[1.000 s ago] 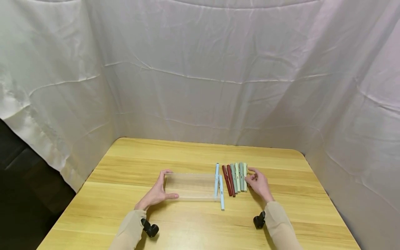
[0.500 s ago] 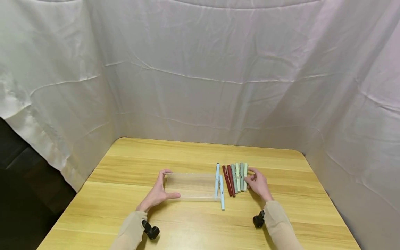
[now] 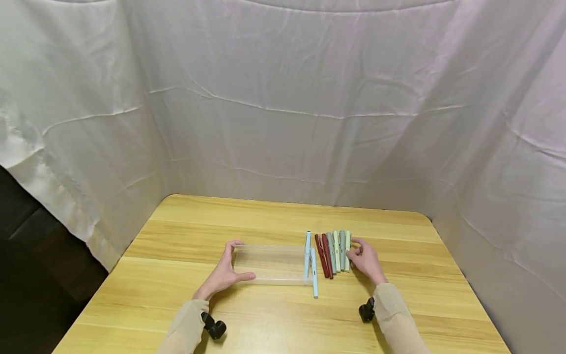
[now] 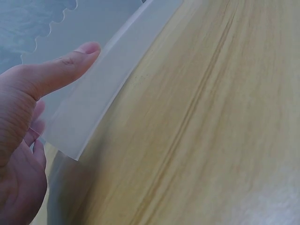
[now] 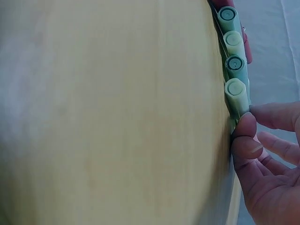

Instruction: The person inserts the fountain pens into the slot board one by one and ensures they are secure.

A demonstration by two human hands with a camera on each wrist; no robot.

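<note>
The left hand point(image 3: 223, 272) is clamping the left end of a clear tray point(image 3: 274, 281), its thumb resting at the near wall and its fingers reaching round the far left corner. The tray is lying a little left of the middle of the tabletop point(image 3: 265, 324), its long sides running roughly along the far edge. At the tray's right end, the farther blue pen point(image 3: 307, 253) is overlapping that end and poking past the far wall, while the nearer blue pen point(image 3: 314, 278) is reaching past the near wall; I cannot tell whether either is resting inside. To their right, 6 more pens are lying side by side, pointing toward the tabletop's far edge: 2 dark red pens point(image 3: 327, 255), then 2 grey-green pens point(image 3: 342, 250) alternating with 2 pale green pens point(image 3: 336, 251). The right hand point(image 3: 367, 259) is touching the outermost pale green pen with bent fingers; I cannot tell whether it is pinching that pen or only pressing its side. White cloth point(image 3: 283, 98) is hanging beyond the tabletop's far edge.
</note>
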